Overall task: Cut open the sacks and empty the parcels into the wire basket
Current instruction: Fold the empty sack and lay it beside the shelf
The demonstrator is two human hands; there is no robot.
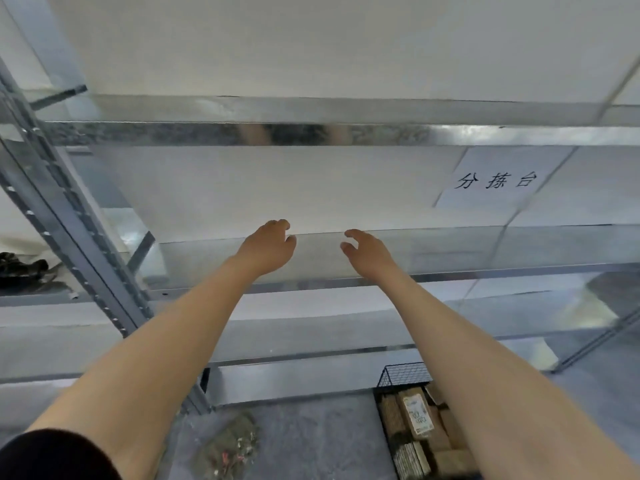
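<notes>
Both arms reach toward the metal shelf (pixel 346 133) at mid-frame. The left hand (pixel 268 242) and right hand (pixel 363 249) hover near each other, fingers loosely curled, holding nothing. At lower right, the wire basket (pixel 403 374) holds parcels (pixel 417 415); a crumpled greenish bundle (pixel 230 448) lies at bottom centre.

Bright, even light; soft blur, warped edges.

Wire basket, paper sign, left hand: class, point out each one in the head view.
wire basket (pixel 403 375), head view, on the black mesh of its far wall.
paper sign (pixel 495 183), head view, on the white sheet amid the printed characters.
left hand (pixel 268 242), head view, on the back of the hand.
</notes>
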